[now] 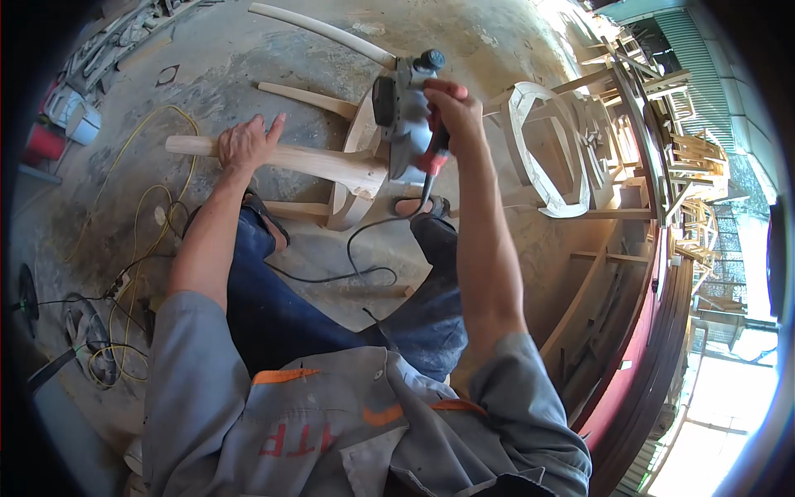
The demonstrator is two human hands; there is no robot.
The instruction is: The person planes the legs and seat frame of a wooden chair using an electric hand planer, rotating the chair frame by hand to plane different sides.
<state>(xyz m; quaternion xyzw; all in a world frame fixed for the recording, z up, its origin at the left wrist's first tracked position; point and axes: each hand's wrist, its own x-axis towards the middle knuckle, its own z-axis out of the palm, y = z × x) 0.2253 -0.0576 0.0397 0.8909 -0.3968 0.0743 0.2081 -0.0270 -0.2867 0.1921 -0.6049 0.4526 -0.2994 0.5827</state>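
Note:
An electric planer (407, 116) with a grey body, a black front knob and a red handle is in my right hand (460, 118), whose fingers wrap round the handle. The planer sits at the end of a pale wooden chair frame (352, 203), which lies on its side with its legs pointing left. My left hand (247, 142) is closed over the nearest wooden leg (310, 161), partway along it. The planer's underside is hidden, so I cannot tell whether it touches the wood.
A dark power cord (352, 248) loops from the planer over the concrete floor between my feet. Yellow cable (137, 207) lies to the left. Another curved wooden frame (522, 153) stands at right, beside stacked timber (638, 331). A white bucket (83, 124) is at far left.

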